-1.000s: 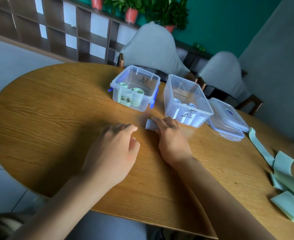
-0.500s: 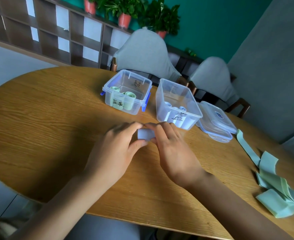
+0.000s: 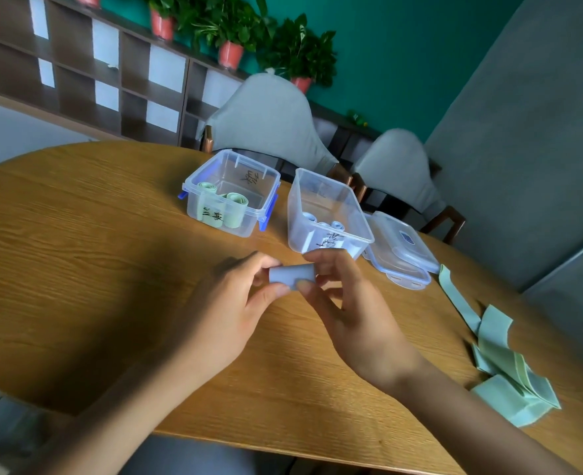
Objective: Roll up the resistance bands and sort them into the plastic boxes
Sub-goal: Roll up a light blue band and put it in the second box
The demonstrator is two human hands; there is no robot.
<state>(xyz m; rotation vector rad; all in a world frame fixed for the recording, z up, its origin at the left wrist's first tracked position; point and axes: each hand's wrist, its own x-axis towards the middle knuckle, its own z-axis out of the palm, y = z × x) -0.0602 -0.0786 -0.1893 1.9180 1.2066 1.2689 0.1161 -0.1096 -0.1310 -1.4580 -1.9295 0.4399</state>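
Farthest left on the wooden table (image 3: 77, 255), your left forearm came up from the bottom edge, and your left hand (image 3: 228, 303) was closed on the left end of a rolled blue band (image 3: 291, 274), thumb underneath and fingers curled over the top. The roll was held above the tabletop, lying crosswise between your two hands, in front of the boxes and inside neither.

Behind your left hand stood the box with blue clips (image 3: 231, 193), lid off, holding two rolled green bands (image 3: 223, 209) upright near its front wall, with a handwritten label on that wall.

Just right of it, and apart from it, stood the second clear box (image 3: 327, 210), also uncovered, with a few rolled blue bands (image 3: 320, 222) at its bottom and a label on its front.

Your right hand (image 3: 348, 303) pinched the right end of the roll you held, thumb below and fingertips on top, the wrist angled toward the lower right.

To the right of the second box, two clear lids (image 3: 403, 252) lay stacked on the table, touching its side.

Farthest right, near the table's edge, a loose heap of unrolled green bands (image 3: 502, 365) lay folded over one another, one strip trailing toward the lids.
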